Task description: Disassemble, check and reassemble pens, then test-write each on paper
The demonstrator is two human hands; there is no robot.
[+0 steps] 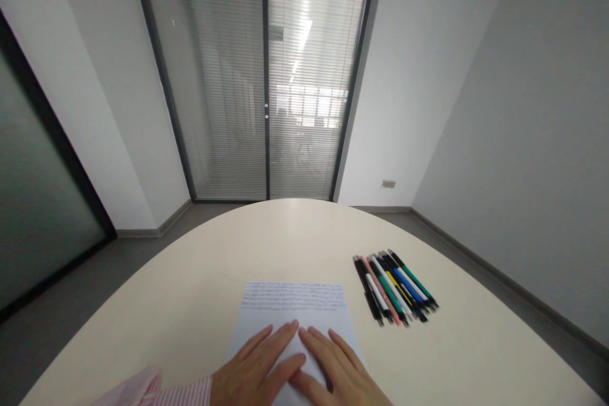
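Left hand [254, 361] and right hand [340, 374], both bare, shown palm-down at the lower centre of the field. A pink-striped shirt cuff [183, 391] covers the left wrist; the right wrist runs out of frame at the bottom edge. Both hands rest flat on a white sheet of paper [290, 311], fingers extended and angled inward, the two sets of fingertips almost meeting near the middle of the sheet. Grip of each hand: released, with neither hand clenched and the sheet pressed beneath the open palms rather than pinched. The upper part of the sheet bears several lines of small text, too small to read. Whether the sheet is folded beneath the hands cannot be told.

The sheet lies near the front edge of a rounded cream bench [157, 323]. Just to its right, and apart from both hands, lies a group of pens [394, 285], set side by side and slanted, with black, pink, white, green, blue and yellow barrels.

Background: beyond the far edge of the bench, a glass double door [266, 89] with slatted blinds stands between white walls. A small wall socket [388, 184] sits low on the wall to the right, above a grey floor [143, 235]. A frosted glass panel [40, 184] occupies the left of the field.
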